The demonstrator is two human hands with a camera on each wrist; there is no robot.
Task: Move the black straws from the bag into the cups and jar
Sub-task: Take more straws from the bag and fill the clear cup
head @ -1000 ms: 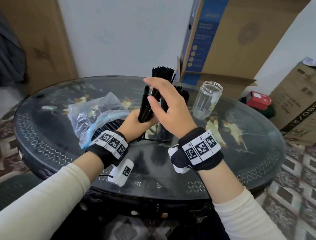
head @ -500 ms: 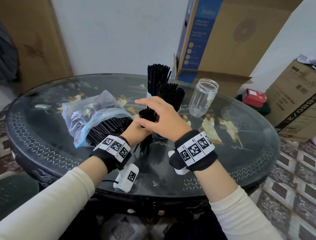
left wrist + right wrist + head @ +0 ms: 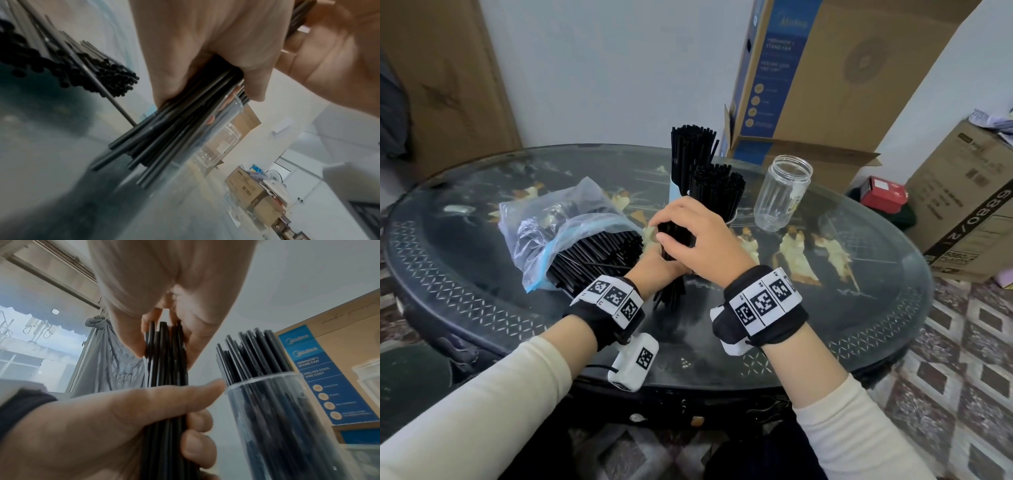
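A bundle of black straws point(image 3: 671, 284) stands upright with its lower ends on the table. My left hand point(image 3: 655, 270) grips it around the middle. My right hand point(image 3: 698, 240) sits over its top, thumb and fingers pinching the upper ends point(image 3: 164, 340). Left of my hands lies the clear plastic bag point(image 3: 558, 222), its open mouth showing many more black straws point(image 3: 599, 253). Behind my hands stand a pale cup point(image 3: 675, 188) and a clear cup point(image 3: 277, 418), both packed with straws. An empty clear jar point(image 3: 782, 193) stands to their right.
Everything rests on a round dark glass-topped table point(image 3: 825, 308). A tall fan carton point(image 3: 825, 85) leans behind it. A brown box point(image 3: 969, 212) and a small red box point(image 3: 881, 193) sit on the floor at the right.
The bundle was held up near the cups a second ago. Both hands have brought it down, and its lower ends now rest on the table with my right hand over the top.
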